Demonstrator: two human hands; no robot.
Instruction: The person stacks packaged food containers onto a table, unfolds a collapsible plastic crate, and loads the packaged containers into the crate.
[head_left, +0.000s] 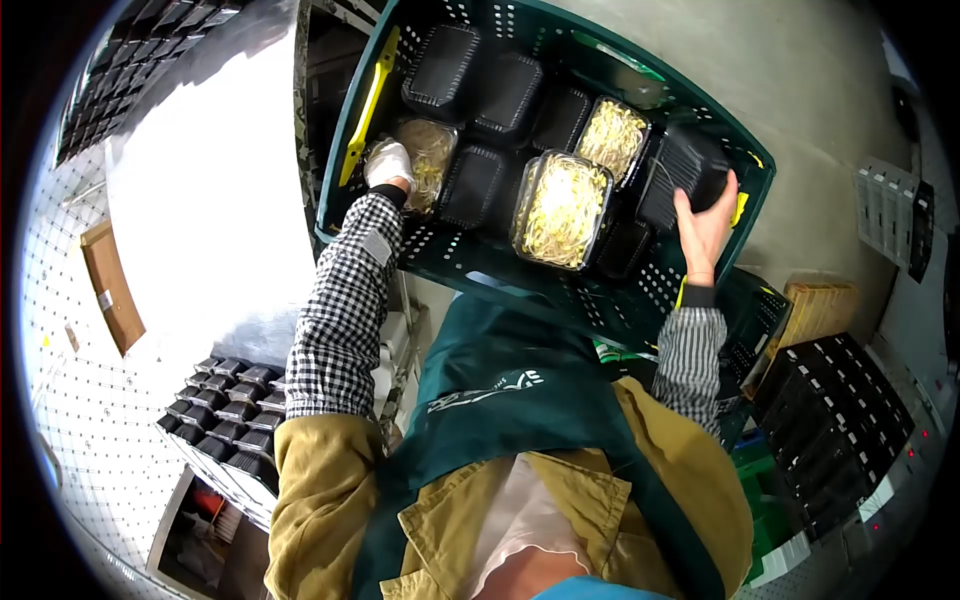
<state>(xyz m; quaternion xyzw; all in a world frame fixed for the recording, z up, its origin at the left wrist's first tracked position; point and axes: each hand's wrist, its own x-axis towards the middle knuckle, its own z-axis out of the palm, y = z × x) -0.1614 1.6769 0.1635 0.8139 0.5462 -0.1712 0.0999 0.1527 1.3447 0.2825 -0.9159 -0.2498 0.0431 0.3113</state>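
My left hand point(388, 163), in a white glove, grips the left edge of a clear-lidded box of bean sprouts point(428, 160) at the crate's left end. My right hand point(708, 225), bare, holds a black plastic tray point(686, 172) that is tilted at the crate's right end, thumb on the near side. Both hands are inside a dark green perforated crate point(440, 262). Between them sit a box heaped with pale yellow sprouts point(565, 210), another sprout box point(613, 138) behind it, and several black containers point(442, 65).
A yellow strip point(372, 105) lies along the crate's left wall. Left of the crate is a bright white table point(200, 200). Stacked black containers point(232, 410) stand at lower left. Black crates point(835, 430) and a wooden pallet point(815, 315) are on the right.
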